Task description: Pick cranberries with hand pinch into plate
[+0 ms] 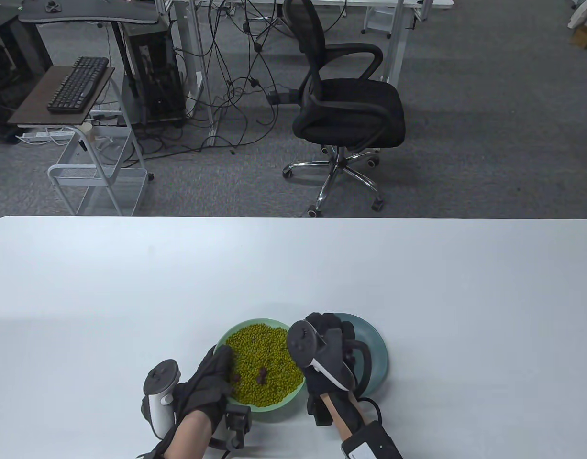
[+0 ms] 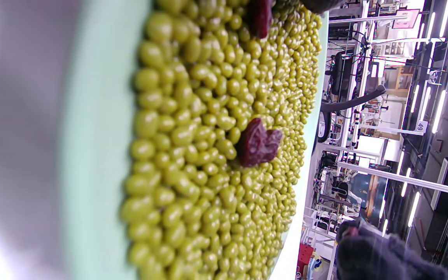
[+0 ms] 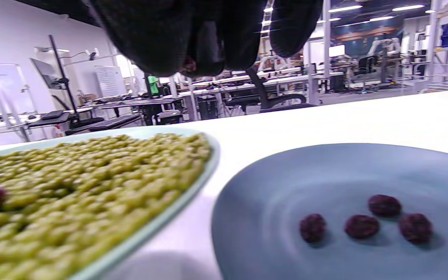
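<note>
Four cranberries [image 3: 362, 225] already on blue plate [image 3: 270, 186], loose cluster, apart from each other. Right hand [image 1: 329, 346] hovers over that plate's left part, beside the green plate; fingers [image 3: 224, 42] bunched together pointing down, with a small reddish bit [image 3: 189, 64] showing between the tips in right wrist view, looks like a pinched cranberry but too small and blurred to be sure. Plate cranberries lie below and to the right of those fingertips, not touching them.

Green plate [image 1: 255, 411] full of green beans [image 1: 264, 358], just beside blue plate, rims near or touching, cannot tell which. Two dark cranberries on the beans in table view: one loose [image 1: 261, 376] near the middle, one [image 1: 236, 377] at the left hand's fingertips. Left hand [image 1: 212, 377] lies over the green plate's near-left rim, fingers reaching onto the beans, looks lightly curled; whether they pinch that berry cannot tell. Left wrist view: heart-shaped cranberry [image 2: 258, 143] sits free on the beans, another [image 2: 261, 17] at the top edge next to a dark fingertip [image 2: 319, 4].

Both plates on white table [image 1: 465, 287].
</note>
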Demonstrator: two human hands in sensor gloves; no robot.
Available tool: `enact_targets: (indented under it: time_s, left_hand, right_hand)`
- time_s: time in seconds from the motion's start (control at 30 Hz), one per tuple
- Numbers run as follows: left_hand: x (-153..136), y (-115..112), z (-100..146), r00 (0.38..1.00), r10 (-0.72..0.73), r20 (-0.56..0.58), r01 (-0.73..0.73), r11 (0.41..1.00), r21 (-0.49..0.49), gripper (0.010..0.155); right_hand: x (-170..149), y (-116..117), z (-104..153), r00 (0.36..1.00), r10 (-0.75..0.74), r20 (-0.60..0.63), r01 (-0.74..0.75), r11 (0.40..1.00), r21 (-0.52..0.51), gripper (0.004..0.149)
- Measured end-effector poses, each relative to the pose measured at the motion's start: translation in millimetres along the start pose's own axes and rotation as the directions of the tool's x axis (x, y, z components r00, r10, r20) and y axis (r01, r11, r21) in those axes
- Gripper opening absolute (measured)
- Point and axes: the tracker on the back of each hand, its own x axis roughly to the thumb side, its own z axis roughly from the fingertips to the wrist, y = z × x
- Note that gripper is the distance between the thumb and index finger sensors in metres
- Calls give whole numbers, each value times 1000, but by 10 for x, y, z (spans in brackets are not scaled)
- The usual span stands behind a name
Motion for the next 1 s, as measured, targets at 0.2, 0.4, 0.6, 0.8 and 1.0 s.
enact_targets:
  time_s: [0.2,0.4,0.6,0.8,1.0]
  left_hand:
    - [2,0,0,1000,-4,2,4,1000,0,48]
    - [1,-1,0,1000,-5,2,5,1000,0,48]
    - [2,-2,1,1000,-5,2,5,1000,2,48]
    - [2,-3,2,1000,-4,2,4,1000,1,48]
    - [3,-4,3,1000,-4,2,4,1000,2,48]
  right_hand:
    - [-295,100,-73,994,-15,-108,17,1000,18,48]
    - [-512,228,-131,983,-7,-185,17,998,55,48]
    - [-591,303,-149,978,4,-211,11,998,68,48]
    - [-618,374,-162,975,29,-219,-10,996,86,48]
    - [-660,435,-175,972,35,-231,-12,995,98,48]
